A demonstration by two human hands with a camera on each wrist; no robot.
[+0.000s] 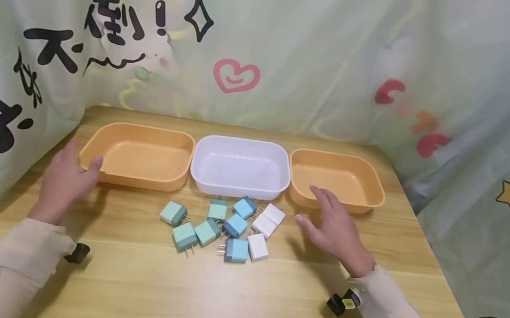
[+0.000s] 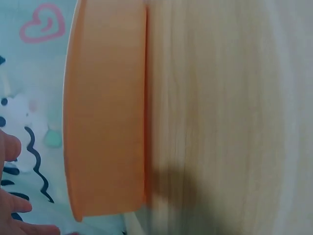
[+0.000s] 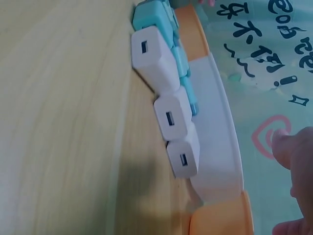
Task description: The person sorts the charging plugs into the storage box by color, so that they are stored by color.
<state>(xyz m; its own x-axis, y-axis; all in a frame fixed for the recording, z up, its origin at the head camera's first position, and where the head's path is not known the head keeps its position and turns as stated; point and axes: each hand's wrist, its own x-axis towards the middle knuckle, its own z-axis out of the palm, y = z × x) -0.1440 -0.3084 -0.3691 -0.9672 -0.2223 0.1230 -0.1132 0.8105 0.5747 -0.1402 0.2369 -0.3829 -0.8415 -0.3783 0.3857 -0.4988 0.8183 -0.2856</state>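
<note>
Several USB plug chargers lie loosely grouped mid-table: green ones [image 1: 184, 235] on the left, blue ones [image 1: 236, 250] in the middle and white ones [image 1: 258, 247] on the right. In the right wrist view, a white charger [image 3: 169, 118] shows its USB port. My left hand [image 1: 66, 176], fingers spread, is by the near left corner of the left orange bin [image 1: 142, 181]; I cannot tell if it touches. My right hand [image 1: 333, 228] hovers with extended fingers right of the white chargers, before the right orange bin [image 1: 337, 164]. Neither hand holds anything.
A white bin [image 1: 238, 185] stands between the two orange bins, all three in a row along the back of the wooden table [image 1: 154, 292]. Behind hangs a printed curtain [image 1: 302, 56]. Small black devices [image 1: 77, 253] are strapped at both wrists.
</note>
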